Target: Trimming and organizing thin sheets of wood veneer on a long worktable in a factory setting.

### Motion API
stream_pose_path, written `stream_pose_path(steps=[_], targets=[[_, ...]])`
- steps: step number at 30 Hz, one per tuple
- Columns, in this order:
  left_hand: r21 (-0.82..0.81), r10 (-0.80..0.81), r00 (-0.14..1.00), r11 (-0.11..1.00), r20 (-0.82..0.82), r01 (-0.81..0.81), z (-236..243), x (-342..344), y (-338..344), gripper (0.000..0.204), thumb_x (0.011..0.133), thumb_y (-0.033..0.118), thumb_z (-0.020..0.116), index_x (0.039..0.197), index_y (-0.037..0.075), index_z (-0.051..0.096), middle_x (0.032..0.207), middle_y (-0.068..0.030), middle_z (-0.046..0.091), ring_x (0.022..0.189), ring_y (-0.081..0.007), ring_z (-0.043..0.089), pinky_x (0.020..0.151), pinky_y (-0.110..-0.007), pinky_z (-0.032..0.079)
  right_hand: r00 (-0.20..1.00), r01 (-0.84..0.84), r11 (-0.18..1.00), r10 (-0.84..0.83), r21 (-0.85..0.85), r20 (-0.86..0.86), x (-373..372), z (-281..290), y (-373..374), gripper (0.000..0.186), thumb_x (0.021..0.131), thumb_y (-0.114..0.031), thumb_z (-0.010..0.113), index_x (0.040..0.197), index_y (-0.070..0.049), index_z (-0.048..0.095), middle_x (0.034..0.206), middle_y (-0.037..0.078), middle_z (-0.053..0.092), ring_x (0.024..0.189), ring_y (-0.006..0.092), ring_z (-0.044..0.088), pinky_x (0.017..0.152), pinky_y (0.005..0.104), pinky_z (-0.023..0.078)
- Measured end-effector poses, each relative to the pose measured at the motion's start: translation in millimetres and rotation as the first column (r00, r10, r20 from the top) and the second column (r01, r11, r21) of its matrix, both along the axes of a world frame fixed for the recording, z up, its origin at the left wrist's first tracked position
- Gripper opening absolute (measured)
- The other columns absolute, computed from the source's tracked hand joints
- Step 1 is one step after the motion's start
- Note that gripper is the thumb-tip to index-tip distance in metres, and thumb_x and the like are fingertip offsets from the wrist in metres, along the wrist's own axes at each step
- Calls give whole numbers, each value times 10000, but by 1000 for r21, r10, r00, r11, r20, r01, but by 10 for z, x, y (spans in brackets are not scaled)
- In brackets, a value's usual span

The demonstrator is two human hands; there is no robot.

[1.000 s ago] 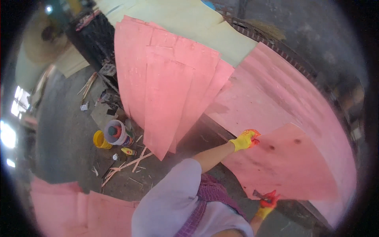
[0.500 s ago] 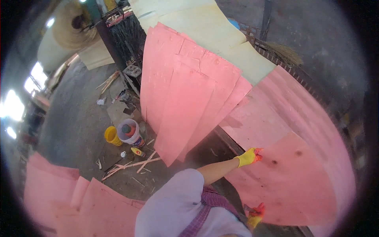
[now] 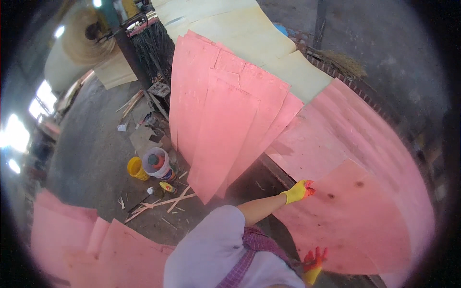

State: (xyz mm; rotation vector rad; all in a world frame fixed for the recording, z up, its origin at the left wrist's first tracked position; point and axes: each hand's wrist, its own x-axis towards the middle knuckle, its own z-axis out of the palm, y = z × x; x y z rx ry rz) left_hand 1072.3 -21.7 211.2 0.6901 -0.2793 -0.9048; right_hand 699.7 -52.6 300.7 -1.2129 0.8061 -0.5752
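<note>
Sheet [image 3: 357, 225] of pink, knot-marked material lay flat on a larger pink layer [image 3: 379, 144], its near edge facing the person; the left hand [image 3: 297, 192], in a yellow glove with red fingers, was at the upper part of that edge, its fingers curled; whether they had pinched the sheet or merely rested against it could not be told. The right hand [image 3: 312, 267], gloved alike, was at the lower part of the same edge, its fingers parted and raised; whether the palm retained anything could not be determined.

The step in hand was judged to be handling of the sheet along its near edge; the next move appeared to call for even control by both hands, with care against creasing or splitting.

A fan of pink sheets [image 3: 225, 120] lay beyond the left arm, partly over pale sheets [image 3: 312, 79]; on the floor stood a yellow bucket [image 3: 136, 170] and a white bucket [image 3: 166, 174], near scattered strips [image 3: 156, 205].
</note>
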Motion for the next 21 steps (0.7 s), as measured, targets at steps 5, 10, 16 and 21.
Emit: stream_pose_path(steps=[5, 10, 16, 21], targets=[[-42, 18, 1000, 999, -6, -18, -80, 13, -50, 381, 783, -92, 540, 1151, -14, 480, 957, -100, 585, 836, -211, 599, 726, -315, 498, 951, -246, 737, 57, -629, -305, -138, 172, -10, 419, 854, -67, 564, 1271, -96, 534, 1394, 100, 379, 972, 144, 536, 665, 198, 454], [-84, 104, 992, 992, 68, -98, -329, 150, -44, 390, 794, -90, 552, 1164, -2, 465, 983, -102, 557, 837, -217, 590, 733, -333, 502, 957, -60, 869, -89, 491, 275, 76, 484, 21, 434, 838, -18, 573, 1210, -214, 465, 1339, 52, 449, 1028, 172, 556, 655, 235, 469], [148, -6, 977, 989, 214, -26, 65, 16, 50, 382, 793, -104, 561, 1143, 15, 464, 999, -89, 541, 840, -218, 587, 736, -349, 505, 995, 94, 900, -100, 426, -6, 183, 943, 377, 387, 839, -123, 633, 1151, -232, 432, 1212, 35, 544, 989, 201, 572, 742, 348, 488], [-38, 5, 1000, 999, -2, -5, -40, 118, 80, 329, 802, -103, 544, 1111, -4, 492, 982, -84, 573, 859, -198, 585, 765, -335, 496, 662, -465, 849, 522, 250, -538, -231, 455, -299, 495, 817, -151, 655, 1236, -244, 407, 1107, 35, 595, 1014, 231, 547, 814, 422, 458]])
